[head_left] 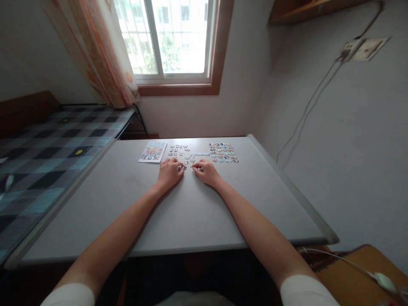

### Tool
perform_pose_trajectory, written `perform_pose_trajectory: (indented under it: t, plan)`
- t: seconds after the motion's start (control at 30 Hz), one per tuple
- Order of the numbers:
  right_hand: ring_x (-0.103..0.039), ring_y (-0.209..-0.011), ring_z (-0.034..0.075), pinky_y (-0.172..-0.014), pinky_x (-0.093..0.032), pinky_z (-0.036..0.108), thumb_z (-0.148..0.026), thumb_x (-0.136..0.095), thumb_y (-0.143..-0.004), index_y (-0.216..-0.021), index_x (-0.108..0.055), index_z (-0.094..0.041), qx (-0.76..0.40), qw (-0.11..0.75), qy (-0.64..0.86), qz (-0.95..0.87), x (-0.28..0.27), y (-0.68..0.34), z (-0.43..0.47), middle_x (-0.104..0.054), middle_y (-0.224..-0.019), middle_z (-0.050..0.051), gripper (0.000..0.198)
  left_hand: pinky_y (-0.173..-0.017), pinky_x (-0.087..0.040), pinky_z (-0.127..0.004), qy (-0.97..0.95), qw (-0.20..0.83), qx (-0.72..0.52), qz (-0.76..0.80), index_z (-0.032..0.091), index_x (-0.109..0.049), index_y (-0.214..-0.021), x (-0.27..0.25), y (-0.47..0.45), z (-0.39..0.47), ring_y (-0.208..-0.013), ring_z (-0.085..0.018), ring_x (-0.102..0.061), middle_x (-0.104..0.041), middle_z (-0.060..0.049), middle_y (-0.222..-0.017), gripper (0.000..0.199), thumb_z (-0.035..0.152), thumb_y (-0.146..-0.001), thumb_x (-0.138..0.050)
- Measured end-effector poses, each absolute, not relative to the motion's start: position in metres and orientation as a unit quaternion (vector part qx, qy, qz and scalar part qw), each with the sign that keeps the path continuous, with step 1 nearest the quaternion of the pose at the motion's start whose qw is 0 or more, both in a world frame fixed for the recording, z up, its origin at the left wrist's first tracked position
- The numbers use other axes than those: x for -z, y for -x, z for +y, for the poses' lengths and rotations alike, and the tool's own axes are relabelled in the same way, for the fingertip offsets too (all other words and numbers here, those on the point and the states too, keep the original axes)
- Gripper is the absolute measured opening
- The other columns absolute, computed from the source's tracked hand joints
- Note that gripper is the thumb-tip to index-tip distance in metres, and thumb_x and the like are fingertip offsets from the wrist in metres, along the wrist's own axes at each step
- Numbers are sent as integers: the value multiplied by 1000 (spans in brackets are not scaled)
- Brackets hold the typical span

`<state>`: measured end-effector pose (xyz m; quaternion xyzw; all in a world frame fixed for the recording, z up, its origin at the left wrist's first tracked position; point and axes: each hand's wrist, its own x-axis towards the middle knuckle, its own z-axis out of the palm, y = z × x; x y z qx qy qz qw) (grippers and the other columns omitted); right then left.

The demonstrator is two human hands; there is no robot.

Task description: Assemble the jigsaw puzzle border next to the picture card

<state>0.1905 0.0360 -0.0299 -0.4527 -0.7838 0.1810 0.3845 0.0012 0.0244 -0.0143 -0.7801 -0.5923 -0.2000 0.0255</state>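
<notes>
Where the far half of the tabletop meets the window light, small jigsaw pieces lie in two loose groups, with a joined strip between them. The right-hand group sits in several short rows; single pieces are too small to count surely. Two hands work at the near side of the strip, apart from each other with a narrow gap between. The left hand rests with fingers curled beside a few pieces; the right hand has thumb and forefinger drawn close at the strip's lower end. Whether either one grips a piece, I cannot tell.

One printed picture sheet lies left of the pieces, just beyond the left hand. All of this stays near the far edge and well inside both side edges; wide grey surface stretches outside each forearm and between them to the near edge, which both forearms cross.

Past the left edge stands one bed with checked cover; beyond the far edge, one window and one curtain.
</notes>
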Motion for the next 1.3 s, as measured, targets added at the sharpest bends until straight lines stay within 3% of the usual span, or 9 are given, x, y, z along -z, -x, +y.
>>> perform_pose_trajectory:
  t: [0.3, 0.5, 1.3]
  plan:
    - [-55, -74, 13, -73, -44, 26, -18, -59, -81, -84, -72, -19, -182, 378, 457, -784, 31, -191, 36, -60, -78, 3, 13, -87, -35, -41, 772, 23, 217, -596, 24, -71, -100, 14, -4, 23, -100, -26, -50, -63, -7, -101, 25, 32, -83, -54]
    - [-55, -74, 13, -73, -43, 26, -20, -58, -82, -85, -72, -19, -179, 372, 460, -786, 31, -192, 36, -60, -78, 3, 15, -84, -34, -42, 781, 16, 215, -586, 25, -72, -88, 15, -4, 23, -98, -27, -48, -65, -6, -96, 26, 42, -84, -53]
    - [-53, -74, 13, -74, -40, 26, -20, -58, -82, -84, -72, -18, -175, 359, 463, -791, 29, -192, 35, -59, -76, 3, 14, -84, -35, -42, 771, 18, 232, -593, 26, -73, -87, 19, -6, 23, -97, -26, -48, -65, -6, -95, 23, 37, -83, -53]
